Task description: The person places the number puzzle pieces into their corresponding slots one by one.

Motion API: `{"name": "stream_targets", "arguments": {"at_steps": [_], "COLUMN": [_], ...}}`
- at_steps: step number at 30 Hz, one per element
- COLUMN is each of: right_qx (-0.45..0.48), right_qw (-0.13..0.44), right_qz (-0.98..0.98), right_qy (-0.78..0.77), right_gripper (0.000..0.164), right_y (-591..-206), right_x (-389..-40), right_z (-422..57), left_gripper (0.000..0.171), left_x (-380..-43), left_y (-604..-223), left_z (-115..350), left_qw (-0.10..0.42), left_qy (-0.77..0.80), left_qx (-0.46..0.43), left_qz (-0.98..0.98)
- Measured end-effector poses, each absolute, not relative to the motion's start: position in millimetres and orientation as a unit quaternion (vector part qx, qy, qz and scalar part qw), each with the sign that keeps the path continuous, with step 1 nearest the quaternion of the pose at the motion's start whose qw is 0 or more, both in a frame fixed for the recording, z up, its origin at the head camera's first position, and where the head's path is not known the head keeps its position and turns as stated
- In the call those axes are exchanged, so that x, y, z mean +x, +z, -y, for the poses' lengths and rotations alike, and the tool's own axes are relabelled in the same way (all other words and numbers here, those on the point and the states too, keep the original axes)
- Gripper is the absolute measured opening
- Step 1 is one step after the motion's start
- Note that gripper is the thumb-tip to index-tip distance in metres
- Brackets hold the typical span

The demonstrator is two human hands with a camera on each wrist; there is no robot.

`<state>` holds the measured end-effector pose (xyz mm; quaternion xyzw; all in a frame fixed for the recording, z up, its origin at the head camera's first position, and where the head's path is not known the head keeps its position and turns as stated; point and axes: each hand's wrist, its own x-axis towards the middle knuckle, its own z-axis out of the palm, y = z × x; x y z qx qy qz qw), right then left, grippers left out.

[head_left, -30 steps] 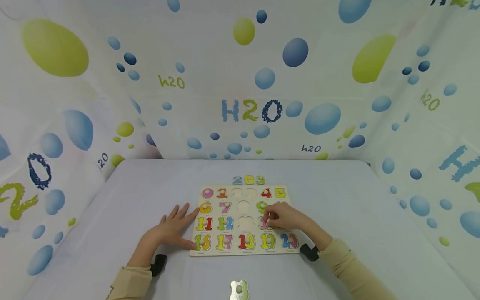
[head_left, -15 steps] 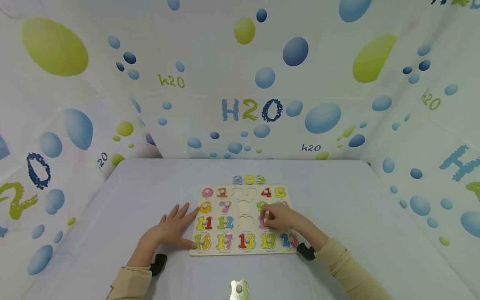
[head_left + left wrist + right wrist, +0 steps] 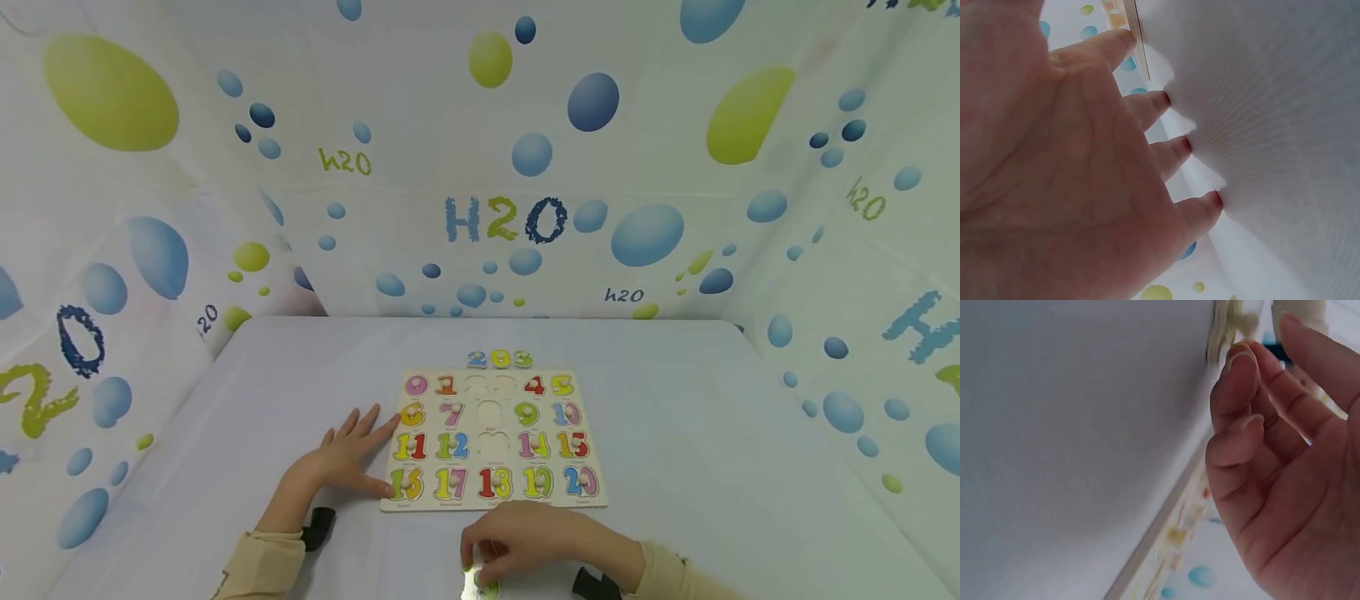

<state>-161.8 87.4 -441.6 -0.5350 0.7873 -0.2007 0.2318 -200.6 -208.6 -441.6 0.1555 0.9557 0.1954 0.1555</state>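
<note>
A wooden number puzzle board (image 3: 431, 429) lies on the white table, most recesses filled with colourful knobbed numbers. My left hand (image 3: 345, 454) is spread at its left side, thumb on the lower left corner and index fingertip at the upper left edge. In the left wrist view the other fingertips (image 3: 1179, 147) touch the cloth. My right hand (image 3: 528, 537) is over the 13 puzzle piece (image 3: 471, 585) in front of the board, partly covering it. The right wrist view shows thumb and index finger apart near the piece's wooden knob (image 3: 1247, 325).
Loose puzzle pieces, a blue 2 (image 3: 477, 359), a yellow 8 (image 3: 500, 359) and a green 3 (image 3: 522, 359), lie in a row behind the board. Bare recesses show in the board's middle columns. A bubble-printed curtain (image 3: 420, 100) surrounds the table.
My right hand has left the purple 14 on the board and moved toward me, to the 13 piece at the front. The left hand has stayed where it was.
</note>
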Motion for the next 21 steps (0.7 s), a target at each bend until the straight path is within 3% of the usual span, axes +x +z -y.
{"name": "stream_targets", "arguments": {"at_steps": [7, 12, 21], "right_qx": [-0.558, -0.547, -0.41], "right_qw": [0.213, 0.238, 0.157], "right_qz": [-0.785, -0.776, -0.842], "right_qy": [-0.165, -0.206, -0.313], "right_gripper": [0.008, 0.006, 0.013], "right_y": [-445.7, -445.1, -433.3], "right_x": [-147.8, -155.6, -239.6], "right_z": [-76.0, -79.0, -104.8], "left_gripper": [0.105, 0.105, 0.104], "left_x": [-200.5, -199.6, -198.8], "left_y": [-441.2, -441.3, -438.5], "left_z": [209.1, 210.3, 208.2], "left_qw": [0.157, 0.157, 0.156], "left_qy": [0.193, 0.2, 0.205], "left_qx": [0.156, 0.156, 0.157], "left_qz": [-0.956, -0.954, -0.953]}}
